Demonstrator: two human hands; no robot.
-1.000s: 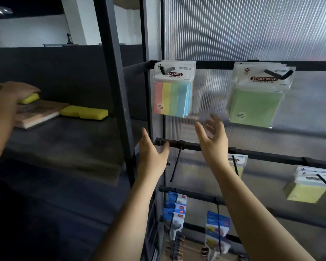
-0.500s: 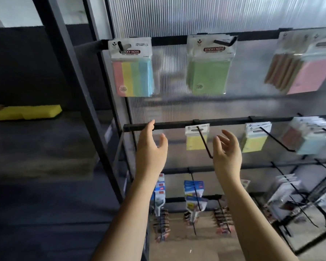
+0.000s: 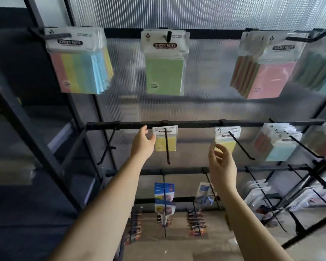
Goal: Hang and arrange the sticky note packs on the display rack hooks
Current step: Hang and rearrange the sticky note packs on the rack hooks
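On the rack's top bar hang a striped multicolour sticky note pack, a green pack and several pink packs. The middle bar carries a small yellow pack on a long hook, a second yellow stack and blue packs. My left hand is raised with straight fingers, its fingertips at the left edge of the small yellow pack. My right hand is lifted with loosely spread fingers just below the second yellow stack, holding nothing.
An empty hook hangs at the left end of the middle bar. Lower bars hold blue-carded items and other small goods. A dark frame post slants across the left. More white packs hang low on the right.
The view has swung right and closer to the rack. Both hands have risen toward the middle bar, the left reaching the small yellow pack, the right nearing the second yellow stack.
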